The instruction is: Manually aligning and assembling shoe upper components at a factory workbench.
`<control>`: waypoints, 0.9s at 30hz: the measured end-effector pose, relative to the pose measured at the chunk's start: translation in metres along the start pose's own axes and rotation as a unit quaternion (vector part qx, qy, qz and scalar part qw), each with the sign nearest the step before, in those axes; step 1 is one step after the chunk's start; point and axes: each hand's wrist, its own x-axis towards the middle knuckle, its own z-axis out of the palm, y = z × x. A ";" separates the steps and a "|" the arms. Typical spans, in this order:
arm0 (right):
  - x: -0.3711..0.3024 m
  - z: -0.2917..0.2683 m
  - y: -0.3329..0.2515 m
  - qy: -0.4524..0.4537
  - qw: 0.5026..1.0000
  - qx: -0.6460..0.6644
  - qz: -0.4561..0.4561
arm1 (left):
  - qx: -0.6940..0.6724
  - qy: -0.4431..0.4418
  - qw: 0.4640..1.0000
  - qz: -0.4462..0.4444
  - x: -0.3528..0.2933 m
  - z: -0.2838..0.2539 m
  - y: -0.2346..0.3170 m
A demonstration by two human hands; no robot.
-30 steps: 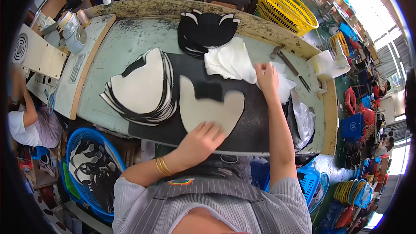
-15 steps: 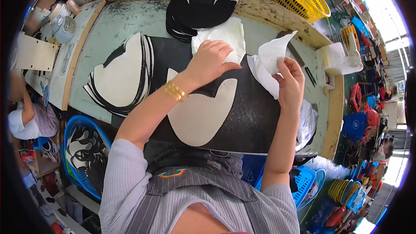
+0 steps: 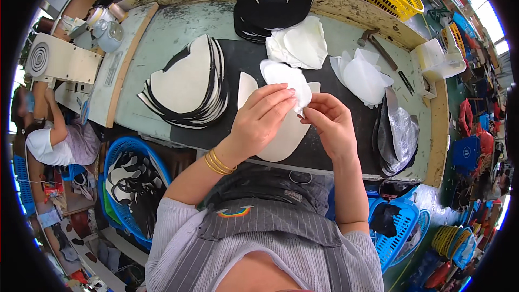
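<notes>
While both hands pinch it, white liner (image 3: 285, 75) curls thinly.

Both forearms rise from the lower edge and meet at the middle, held up above the bench. The left hand (image 3: 263, 120) is bent at the wrist, which carries thin gold bangles, its back turned up and its fingers (image 3: 275, 103) stretched together toward the right, thumb tucked under. The right hand (image 3: 331, 124) faces it, with its fingers curled and its thumb and forefinger closed in a fine pinching grip. The fingertips of the two hands are almost touching. The left arm shows bare from wrist to elbow below a pale ribbed sleeve; the right forearm runs nearly straight down, bare as well.
</notes>
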 end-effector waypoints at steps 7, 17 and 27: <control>-0.024 0.026 0.000 0.009 0.984 -0.123 -0.126 | -0.306 -0.080 0.886 -0.338 -0.006 -0.024 0.032; -0.039 0.027 -0.007 0.073 0.947 -0.270 -0.158 | -0.218 -0.094 0.935 -0.264 -0.006 -0.011 0.039; -0.066 -0.042 -0.016 0.120 0.980 -0.156 0.000 | -0.178 -0.148 0.896 -0.380 0.043 0.060 -0.046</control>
